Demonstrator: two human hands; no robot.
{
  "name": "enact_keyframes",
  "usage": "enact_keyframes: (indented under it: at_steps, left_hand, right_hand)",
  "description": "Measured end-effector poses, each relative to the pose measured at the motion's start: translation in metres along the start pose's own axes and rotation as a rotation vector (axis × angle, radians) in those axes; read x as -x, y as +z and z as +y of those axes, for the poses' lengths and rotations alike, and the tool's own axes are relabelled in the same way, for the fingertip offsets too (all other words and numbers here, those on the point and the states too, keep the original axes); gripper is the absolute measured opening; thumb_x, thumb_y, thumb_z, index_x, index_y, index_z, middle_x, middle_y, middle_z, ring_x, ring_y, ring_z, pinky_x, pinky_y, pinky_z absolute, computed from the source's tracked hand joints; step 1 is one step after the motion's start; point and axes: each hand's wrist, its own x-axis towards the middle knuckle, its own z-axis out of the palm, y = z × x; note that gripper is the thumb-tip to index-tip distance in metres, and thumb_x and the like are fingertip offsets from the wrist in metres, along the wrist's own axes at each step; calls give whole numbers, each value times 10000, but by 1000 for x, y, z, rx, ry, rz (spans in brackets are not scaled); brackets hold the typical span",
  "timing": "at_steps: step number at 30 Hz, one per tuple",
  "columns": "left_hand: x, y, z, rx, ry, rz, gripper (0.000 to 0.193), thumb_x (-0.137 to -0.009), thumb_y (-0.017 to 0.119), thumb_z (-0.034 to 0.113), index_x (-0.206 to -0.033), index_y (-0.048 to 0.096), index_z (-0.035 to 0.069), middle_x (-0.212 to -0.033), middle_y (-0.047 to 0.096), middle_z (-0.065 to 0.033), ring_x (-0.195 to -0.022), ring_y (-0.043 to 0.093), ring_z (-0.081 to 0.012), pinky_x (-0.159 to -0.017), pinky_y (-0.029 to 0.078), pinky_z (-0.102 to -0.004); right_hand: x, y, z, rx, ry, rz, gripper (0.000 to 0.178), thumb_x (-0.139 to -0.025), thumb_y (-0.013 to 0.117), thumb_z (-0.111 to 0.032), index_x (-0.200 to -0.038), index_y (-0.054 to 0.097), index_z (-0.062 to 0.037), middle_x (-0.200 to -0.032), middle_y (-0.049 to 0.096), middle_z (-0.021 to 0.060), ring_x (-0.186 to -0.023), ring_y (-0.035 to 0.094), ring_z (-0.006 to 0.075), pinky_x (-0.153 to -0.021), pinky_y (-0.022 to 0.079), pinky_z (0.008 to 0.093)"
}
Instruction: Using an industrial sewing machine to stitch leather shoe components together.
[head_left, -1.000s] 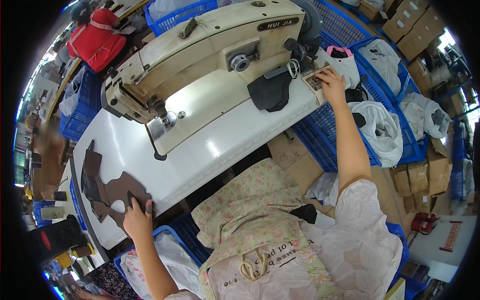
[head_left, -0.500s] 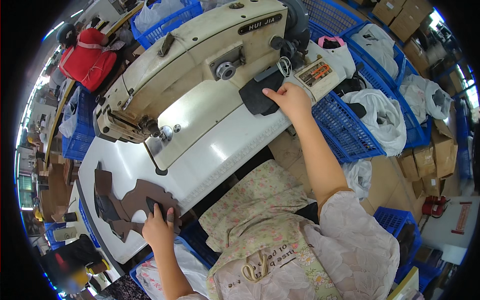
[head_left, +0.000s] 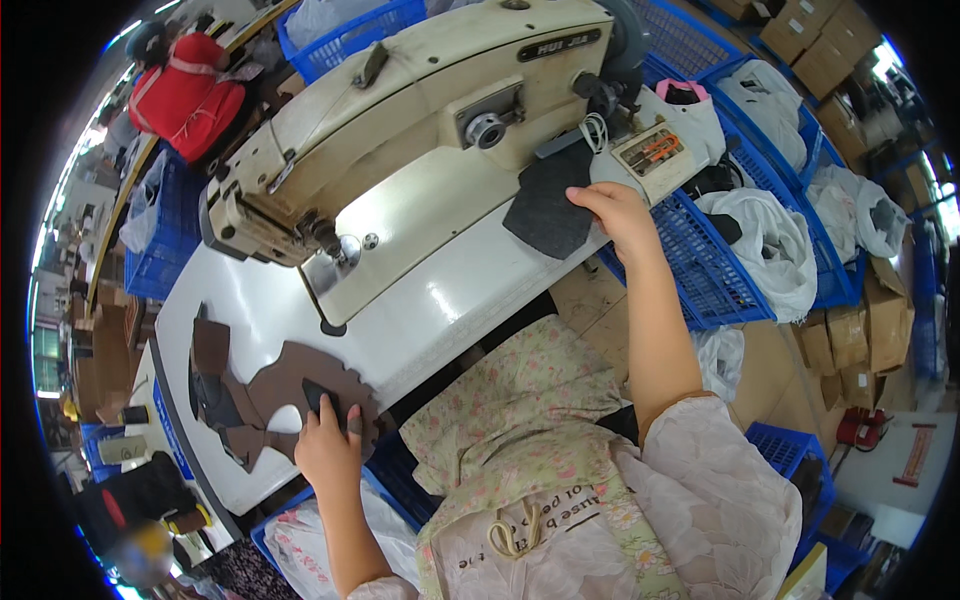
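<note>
My right hand (head_left: 620, 215) pinches the edge of a flat charcoal piece of material (head_left: 553, 205), thumb on top, at the right end of the white sewing machine table (head_left: 430, 290). My left hand (head_left: 330, 450) is closed over a small black pointed piece (head_left: 318, 400), its fingertips against it; the thumb is mostly hidden. That piece lies over a brown cut piece with a scalloped edge (head_left: 285, 370). Beside it, more brown and black shoe-upper-like pieces (head_left: 212, 375) spread to the left. The cream sewing machine (head_left: 400, 110) stands beyond both hands.
A tray of small tools with orange handles (head_left: 650, 150) sits by the machine's right end. Blue crates (head_left: 690, 265) with white bags (head_left: 765, 240) crowd the right. Another blue crate (head_left: 165, 240) stands at left. A person in red (head_left: 190, 100) sits at the far left.
My right hand has drawn the charcoal piece slightly toward me, and more of it shows. The view has shifted a little; my left hand stays on the pieces at left.
</note>
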Motion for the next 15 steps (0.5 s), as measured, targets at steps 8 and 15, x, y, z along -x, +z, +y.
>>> enact_keyframes:
  at_steps: [8, 15]
  left_hand:
    - [-4, -20, 6, 499, -38, -7, 461, -941, 558, 480, -1179, 674, 102, -813, 690, -184, -778, 673, -373, -687, 514, -415]
    - [-7, -6, -5, 1381, -118, -41, 326, -929, 668, 206, -1146, 616, -32, -1012, 686, -98, -915, 636, -166, -809, 496, -302]
  right_hand:
    - [94, 106, 10, 48, -208, -735, 244, -872, 747, -247, -770, 673, -38, -659, 588, -9, -603, 493, 80, -566, 411, 265]
    - [139, 205, 32, 245, -741, -767, 211, -831, 725, -264, -737, 658, -87, -688, 578, 57, -676, 578, 261, -592, 453, 375]
